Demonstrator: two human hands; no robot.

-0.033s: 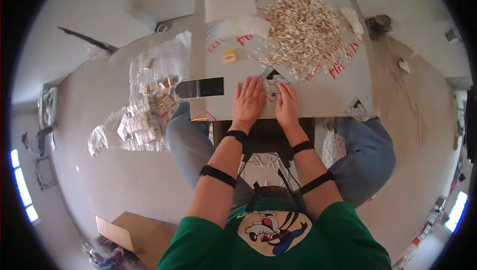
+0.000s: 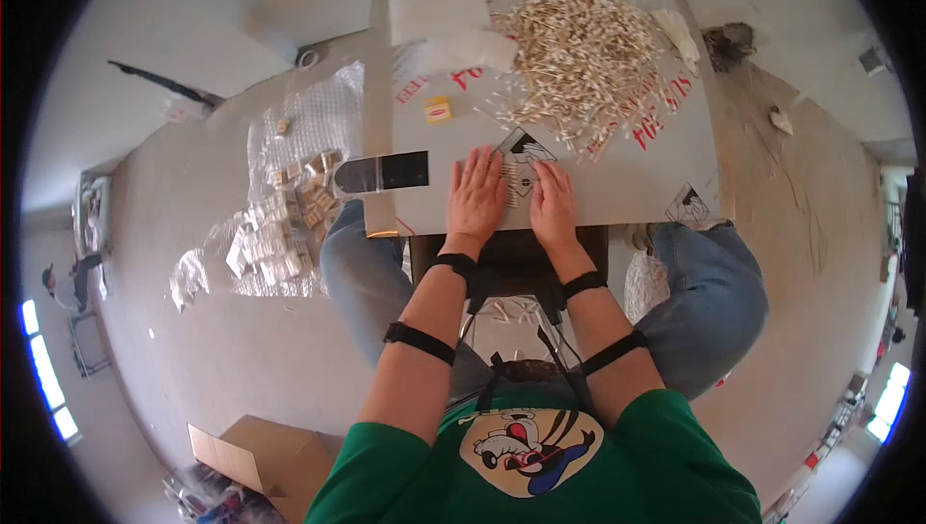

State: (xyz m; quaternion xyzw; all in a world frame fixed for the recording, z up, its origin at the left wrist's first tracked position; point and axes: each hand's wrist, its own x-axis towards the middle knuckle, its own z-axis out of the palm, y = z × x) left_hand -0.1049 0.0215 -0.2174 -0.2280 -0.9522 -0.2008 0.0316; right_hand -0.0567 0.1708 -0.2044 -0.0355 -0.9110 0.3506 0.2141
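My left hand [image 2: 476, 198] lies flat near the front edge of the table, fingers stretched out and holding nothing visible. Against its right side is a short row of cotton swabs [image 2: 511, 185], lined up one above another; part of the row may be under the palm. My right hand [image 2: 553, 201] rests just right of the row, fingers extended on the surface, with a narrow gap between it and the swabs. Beyond the hands spreads a big loose heap of cotton swabs [image 2: 584, 61]. A small yellow box [image 2: 438, 109] sits to the far left of my left hand.
Left of my hands, a dark flat strip [image 2: 405, 169] overhangs the table [image 2: 617, 206]. White sheets [image 2: 439, 13] lie at the back left. On the floor, bubble wrap [image 2: 309, 109] bears many small packets [image 2: 270, 244]. An open cardboard box [image 2: 280, 456] stands lower left.
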